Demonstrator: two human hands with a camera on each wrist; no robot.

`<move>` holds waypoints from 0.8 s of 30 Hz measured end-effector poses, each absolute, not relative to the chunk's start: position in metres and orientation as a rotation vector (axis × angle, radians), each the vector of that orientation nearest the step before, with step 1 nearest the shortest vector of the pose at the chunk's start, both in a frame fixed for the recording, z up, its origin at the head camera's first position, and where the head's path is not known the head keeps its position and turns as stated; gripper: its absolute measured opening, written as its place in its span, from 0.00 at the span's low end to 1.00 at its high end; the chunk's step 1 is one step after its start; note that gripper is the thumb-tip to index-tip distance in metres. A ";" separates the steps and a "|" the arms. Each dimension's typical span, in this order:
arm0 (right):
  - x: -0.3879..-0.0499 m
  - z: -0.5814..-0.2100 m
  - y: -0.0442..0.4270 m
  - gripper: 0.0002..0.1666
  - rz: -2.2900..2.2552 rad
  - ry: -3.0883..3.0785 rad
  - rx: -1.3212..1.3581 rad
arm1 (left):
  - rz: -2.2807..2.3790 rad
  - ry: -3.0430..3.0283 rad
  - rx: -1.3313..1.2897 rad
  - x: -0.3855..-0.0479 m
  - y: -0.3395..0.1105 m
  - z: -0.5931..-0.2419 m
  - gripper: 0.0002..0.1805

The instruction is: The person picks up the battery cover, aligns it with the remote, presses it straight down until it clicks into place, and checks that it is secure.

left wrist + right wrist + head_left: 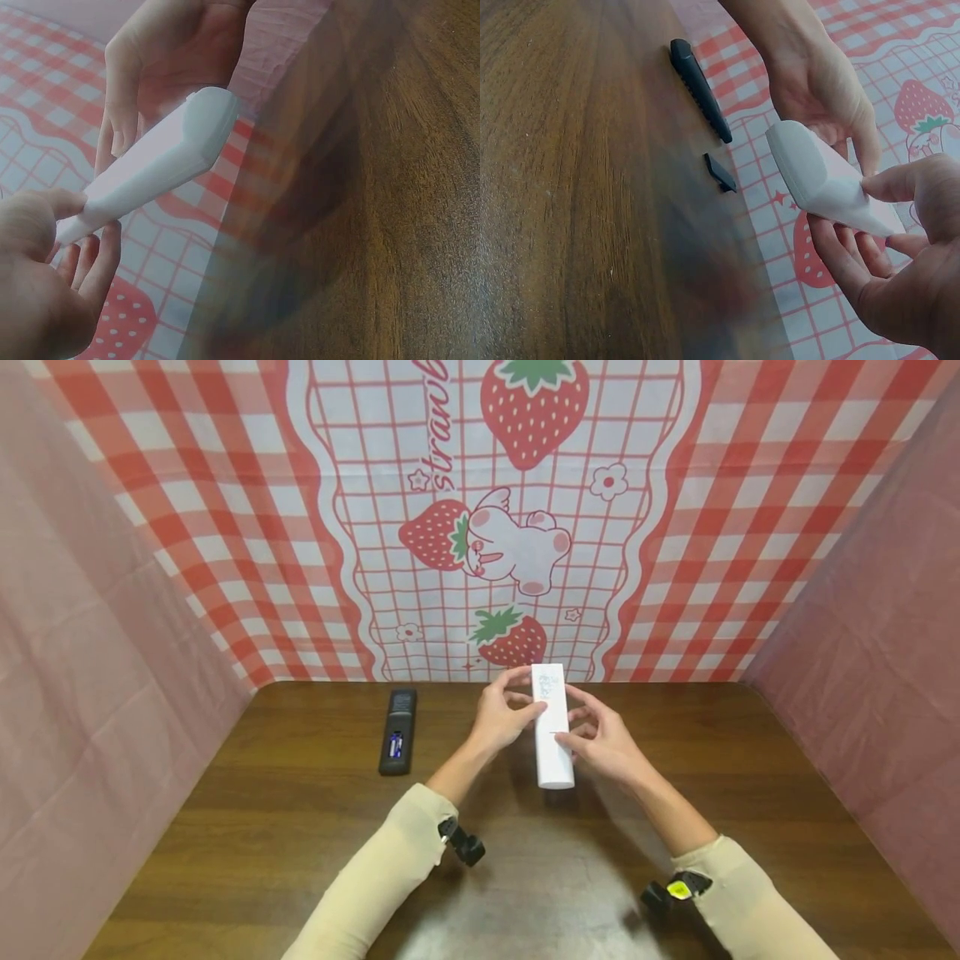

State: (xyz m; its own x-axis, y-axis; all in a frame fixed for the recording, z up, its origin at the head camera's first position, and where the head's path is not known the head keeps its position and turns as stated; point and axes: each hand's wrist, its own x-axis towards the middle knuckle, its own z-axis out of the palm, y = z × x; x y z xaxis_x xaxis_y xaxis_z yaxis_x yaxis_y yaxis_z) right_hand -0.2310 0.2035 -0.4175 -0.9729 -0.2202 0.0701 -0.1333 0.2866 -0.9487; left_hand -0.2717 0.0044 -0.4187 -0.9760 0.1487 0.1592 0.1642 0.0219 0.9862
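Note:
Both hands hold a white remote control (555, 764) above the table, its long axis pointing away from me. Faint print and a thin seam show on its upward face. My left hand (501, 714) grips the left edge towards the far end, thumb on top. On the opposite edge my right hand (609, 745) pinches it lower down, its thumb beside the seam and fingers underneath. To the left lies a black remote control (400, 718), its battery compartment uncovered with blue-and-white batteries (395, 745) inside. The right wrist view also shows a small black cover (719, 173) near the black remote.
A brown wooden table (300, 860) lies under everything. Behind it hangs a red-and-white checked cloth (720, 527) with strawberry prints. Pink cloth walls (877, 635) close off both sides.

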 end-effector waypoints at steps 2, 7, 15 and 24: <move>-0.231 -0.418 0.204 0.50 -1.794 2.464 -0.326 | -2.166 -2.246 -0.343 -0.272 0.004 -0.420 0.36; -0.231 -0.417 0.203 0.48 -1.757 2.490 -0.294 | -2.174 -2.259 -0.346 -0.273 0.004 -0.422 0.36; -0.230 -0.414 0.202 0.47 -1.676 2.506 -0.236 | -2.199 -2.246 -0.337 -0.271 0.004 -0.424 0.34; -0.230 -0.415 0.204 0.45 -1.633 2.482 -0.235 | -2.222 -2.265 -0.293 -0.270 0.008 -0.430 0.31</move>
State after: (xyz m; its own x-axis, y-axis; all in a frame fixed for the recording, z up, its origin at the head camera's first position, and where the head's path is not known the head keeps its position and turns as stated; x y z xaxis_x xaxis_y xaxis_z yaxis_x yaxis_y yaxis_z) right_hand -0.2304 0.2044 -0.4154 -0.9746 -0.2186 -0.0479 -0.0426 0.3912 -0.9193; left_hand -0.2702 0.0078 -0.4301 -0.9821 0.1621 0.0961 0.0992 0.0108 0.9950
